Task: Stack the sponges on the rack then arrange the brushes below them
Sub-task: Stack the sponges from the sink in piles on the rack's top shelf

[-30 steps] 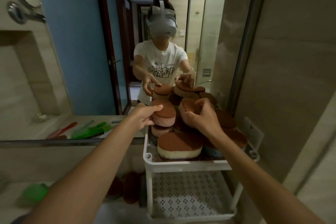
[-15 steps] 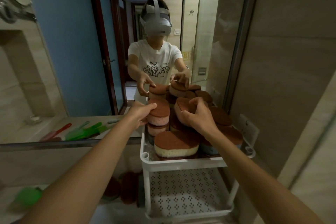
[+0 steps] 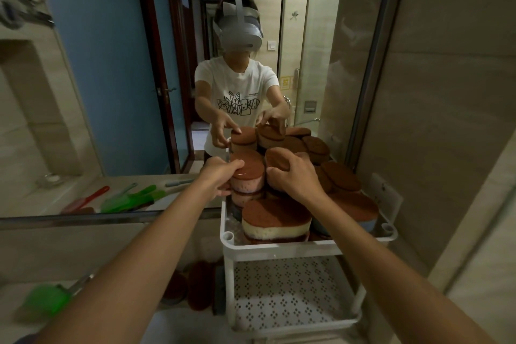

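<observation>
While both arms reach forward in the head view, the left hand (image 3: 223,176) is closed around the pink sponge (image 3: 248,179) topping a short pile at the back left of the rack (image 3: 307,244), thumb on its brown scouring face, and the right hand (image 3: 293,179) grips a second brown-topped sponge (image 3: 275,158) tilted beside it. A cream sponge (image 3: 275,222) sits at the front edge of the top tray, just behind the white rim; more sponges crowd the right side up to the wall. No lettering can be read on the sponges or rack; the mirror (image 3: 111,92) shows a white shirt with a line drawing of dogs, its small text too fine to read. Below, the perforated lower shelf (image 3: 290,293) is bare. On the counter at left lie a green brush (image 3: 44,301) and loose sponges (image 3: 195,285) just beside the rack's leg.
</observation>
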`<state>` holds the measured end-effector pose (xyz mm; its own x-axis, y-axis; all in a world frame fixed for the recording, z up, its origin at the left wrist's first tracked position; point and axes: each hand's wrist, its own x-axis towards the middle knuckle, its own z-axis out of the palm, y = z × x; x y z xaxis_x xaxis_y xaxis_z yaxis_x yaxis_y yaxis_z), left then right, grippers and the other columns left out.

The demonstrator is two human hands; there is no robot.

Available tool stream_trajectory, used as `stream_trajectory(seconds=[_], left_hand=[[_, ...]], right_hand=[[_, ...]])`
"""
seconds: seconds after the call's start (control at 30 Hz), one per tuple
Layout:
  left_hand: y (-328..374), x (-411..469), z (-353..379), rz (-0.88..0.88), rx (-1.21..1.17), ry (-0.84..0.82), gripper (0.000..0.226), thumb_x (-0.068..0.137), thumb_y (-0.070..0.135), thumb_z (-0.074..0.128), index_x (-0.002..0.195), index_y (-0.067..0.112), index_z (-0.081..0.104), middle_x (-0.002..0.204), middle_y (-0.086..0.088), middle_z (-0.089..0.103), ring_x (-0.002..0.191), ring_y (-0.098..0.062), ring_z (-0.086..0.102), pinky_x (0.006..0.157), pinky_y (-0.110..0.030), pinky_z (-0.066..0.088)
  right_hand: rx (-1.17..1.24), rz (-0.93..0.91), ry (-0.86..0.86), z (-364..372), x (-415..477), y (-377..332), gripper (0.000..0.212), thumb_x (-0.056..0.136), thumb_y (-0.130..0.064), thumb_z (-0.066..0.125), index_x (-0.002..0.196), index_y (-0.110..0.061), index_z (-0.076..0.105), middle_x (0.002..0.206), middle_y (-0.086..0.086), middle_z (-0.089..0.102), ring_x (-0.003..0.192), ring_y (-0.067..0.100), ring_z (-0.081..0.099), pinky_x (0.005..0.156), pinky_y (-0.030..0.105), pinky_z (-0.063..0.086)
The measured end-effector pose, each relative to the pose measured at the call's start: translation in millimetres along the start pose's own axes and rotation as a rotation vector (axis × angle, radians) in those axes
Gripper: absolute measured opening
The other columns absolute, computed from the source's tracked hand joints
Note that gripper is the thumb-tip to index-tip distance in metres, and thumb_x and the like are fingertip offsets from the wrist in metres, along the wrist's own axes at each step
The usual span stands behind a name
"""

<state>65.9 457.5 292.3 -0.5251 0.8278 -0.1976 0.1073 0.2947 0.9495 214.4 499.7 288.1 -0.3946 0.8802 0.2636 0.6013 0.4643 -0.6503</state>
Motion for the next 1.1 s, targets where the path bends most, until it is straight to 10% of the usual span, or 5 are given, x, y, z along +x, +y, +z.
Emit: stream_trajectory(seconds=[0.33, 0.57, 0.8, 0.93, 1.1], left_hand=[[-6, 5, -2, 0.054, 0.020, 0.023, 0.029, 0.089, 0.027, 0.060, 0.108, 0.006, 0.055, 0.104, -0.007, 0.054, 0.093, -0.022, 0.054, 0.075, -0.033, 0.046], [-4, 7, 0, 0.037, 0.067, 0.060, 0.041, 0.089, 0.029, 0.059, 0.119, 0.002, 0.055, 0.124, -0.014, 0.059, 0.113, -0.031, 0.058, 0.078, -0.033, 0.046], [-6, 6, -12, 0.019, 0.027, 0.078, 0.056, 0.094, 0.047, 0.041, 0.129, 0.004, 0.048, 0.119, -0.012, 0.059, 0.110, -0.031, 0.059, 0.078, -0.034, 0.048], [-12, -10, -42, 0.105, -0.058, 0.209, 0.033, 0.094, 0.028, 0.046, 0.108, 0.001, 0.058, 0.074, -0.006, 0.055, 0.057, -0.018, 0.050, 0.056, -0.026, 0.043], [-65, -50, -111, 0.198, -0.060, 0.377, 0.024, 0.094, 0.017, 0.047, 0.071, 0.021, 0.051, 0.072, -0.003, 0.059, 0.055, -0.012, 0.057, 0.058, -0.025, 0.049]], right_hand=[[-0.363, -0.022, -0.184, 6, -3, -2, 0.054, 0.090, -0.042, 0.051, 0.141, -0.035, 0.034, 0.151, 0.011, 0.020, 0.136, 0.041, 0.024, 0.108, 0.049, 0.031], [-0.284, -0.011, -0.135, 4, -3, 0, 0.055, 0.087, -0.051, 0.049, 0.139, -0.034, 0.040, 0.154, 0.009, 0.024, 0.145, 0.032, 0.008, 0.116, 0.050, 0.015], [0.027, -0.100, 0.072, 12, -8, -18, 0.036, 0.088, -0.025, 0.053, 0.122, -0.013, 0.058, 0.134, 0.008, 0.045, 0.130, 0.026, 0.037, 0.108, 0.038, 0.034], [0.165, -0.245, 0.141, 30, -30, -52, 0.020, 0.088, -0.011, 0.051, 0.103, -0.005, 0.064, 0.117, 0.007, 0.053, 0.105, 0.020, 0.055, 0.090, 0.029, 0.043], [0.340, -0.332, 0.110, 86, -77, -99, 0.020, 0.085, -0.002, 0.054, 0.101, -0.003, 0.066, 0.106, 0.012, 0.065, 0.097, 0.021, 0.060, 0.082, 0.023, 0.042]])
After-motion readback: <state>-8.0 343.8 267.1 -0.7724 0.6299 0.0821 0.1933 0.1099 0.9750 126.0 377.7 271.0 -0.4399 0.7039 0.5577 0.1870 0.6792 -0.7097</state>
